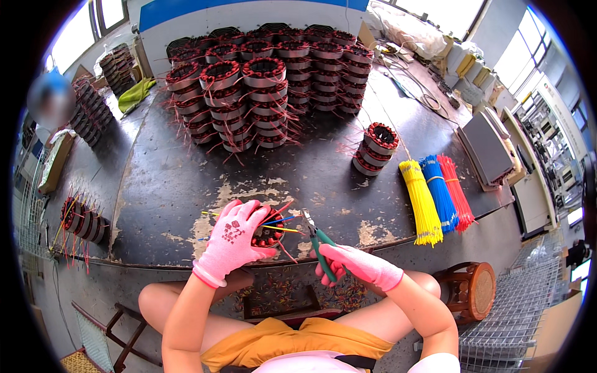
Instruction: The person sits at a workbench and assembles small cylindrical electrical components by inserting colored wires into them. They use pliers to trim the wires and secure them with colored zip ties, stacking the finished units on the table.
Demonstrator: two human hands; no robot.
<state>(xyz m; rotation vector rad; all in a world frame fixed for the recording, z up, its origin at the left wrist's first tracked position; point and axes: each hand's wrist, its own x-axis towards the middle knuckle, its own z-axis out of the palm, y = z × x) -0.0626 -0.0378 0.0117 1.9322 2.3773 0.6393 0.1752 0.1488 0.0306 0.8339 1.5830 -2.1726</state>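
My left hand [229, 241], in a pink glove, rests over a wound motor stator [267, 235] at the table's near edge, its fingers and thumb around the ring. Yellow, blue and red wires stick out of the stator to both sides. In my right hand [359, 263], also gloved in pink, is a pair of cutting pliers [323, 240] with green handles. The pliers' jaws point up and away from me, just right of the wire ends and apart from the stator. The palm side of my left hand is hidden.
Tall stacks of stators [239, 93] fill the table's [311, 180] far side. A short stack [375, 149] stands nearer, beside yellow [421, 202], blue [439, 193] and red wire bundles [456, 193]. More stators [84, 221] lie left. A wooden stool [480, 292] is at right.
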